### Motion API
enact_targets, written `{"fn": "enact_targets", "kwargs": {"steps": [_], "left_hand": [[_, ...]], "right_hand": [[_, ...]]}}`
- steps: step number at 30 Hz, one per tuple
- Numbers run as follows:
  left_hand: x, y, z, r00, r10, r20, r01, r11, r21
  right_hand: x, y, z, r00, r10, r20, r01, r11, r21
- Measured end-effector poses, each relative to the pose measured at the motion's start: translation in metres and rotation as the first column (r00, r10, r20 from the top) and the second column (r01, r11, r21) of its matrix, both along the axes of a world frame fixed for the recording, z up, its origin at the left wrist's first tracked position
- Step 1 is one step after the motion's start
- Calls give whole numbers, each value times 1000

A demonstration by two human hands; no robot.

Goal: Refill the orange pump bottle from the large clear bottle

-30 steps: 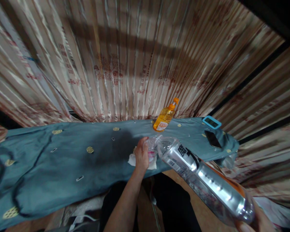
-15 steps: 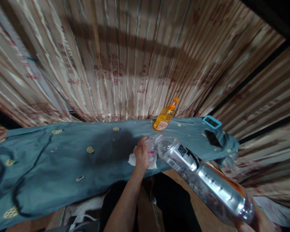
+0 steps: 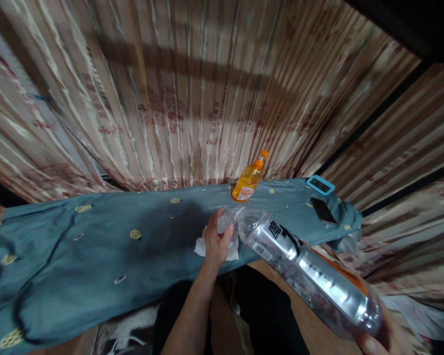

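My left hand (image 3: 216,240) is closed around a small clear plastic bottle (image 3: 225,221), with the thumb across its front. A white tissue (image 3: 200,247) shows below and beside that hand. My right hand (image 3: 379,337) grips the base of a large clear drink bottle (image 3: 311,266) with a silver and orange label and black lettering. The large bottle is tilted, its neck pointing left and down to the small bottle's neck. The two necks meet or nearly meet; I cannot tell whether they touch. No liquid can be made out in the large bottle.
A pump bottle of yellow-orange liquid (image 3: 246,183) stands at the back of the cloth-covered table (image 3: 107,231). Farther right lie a blue-framed digital clock (image 3: 320,185) and a black phone (image 3: 323,210). Pleated curtains (image 3: 192,98) hang behind. Dark-trousered legs (image 3: 266,305) show below.
My left thumb has come across the front of the small bottle, covering its pink marking. Both bottles stay neck to neck, and the view has shifted slightly.
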State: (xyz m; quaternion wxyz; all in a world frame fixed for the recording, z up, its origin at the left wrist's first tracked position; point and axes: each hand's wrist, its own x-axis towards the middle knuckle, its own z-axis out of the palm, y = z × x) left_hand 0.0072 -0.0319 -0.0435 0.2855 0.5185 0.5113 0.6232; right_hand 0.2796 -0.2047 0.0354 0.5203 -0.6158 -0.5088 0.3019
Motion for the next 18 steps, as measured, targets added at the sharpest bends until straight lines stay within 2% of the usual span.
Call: {"fn": "enact_targets", "kwargs": {"steps": [2, 5, 8, 12, 15, 17, 18], "left_hand": [[-2, 0, 2, 999, -14, -37, 14, 1000, 3], [-3, 1, 3, 998, -1, -62, 1, 1000, 6], [-2, 2, 2, 998, 16, -59, -16, 1000, 10], [-1, 5, 5, 997, 47, -65, -45, 999, 22], [-2, 7, 9, 995, 38, -92, -34, 998, 45], [-2, 8, 11, 994, 29, -107, -24, 999, 49], [-2, 9, 12, 993, 27, -112, -22, 999, 48]], "right_hand": [[12, 2, -6, 997, 43, 66, -47, 998, 46], [23, 3, -7, 986, 111, 121, -114, 993, 14], [21, 2, -3, 992, 96, 88, -98, 995, 28], [3, 2, 4, 995, 96, 6, -96, 995, 6], [-8, 2, 7, 998, 12, -67, -12, 1000, -12], [-4, 5, 4, 996, -7, -86, 5, 1000, -29], [3, 7, 0, 996, 62, -62, -65, 997, -44]]}}
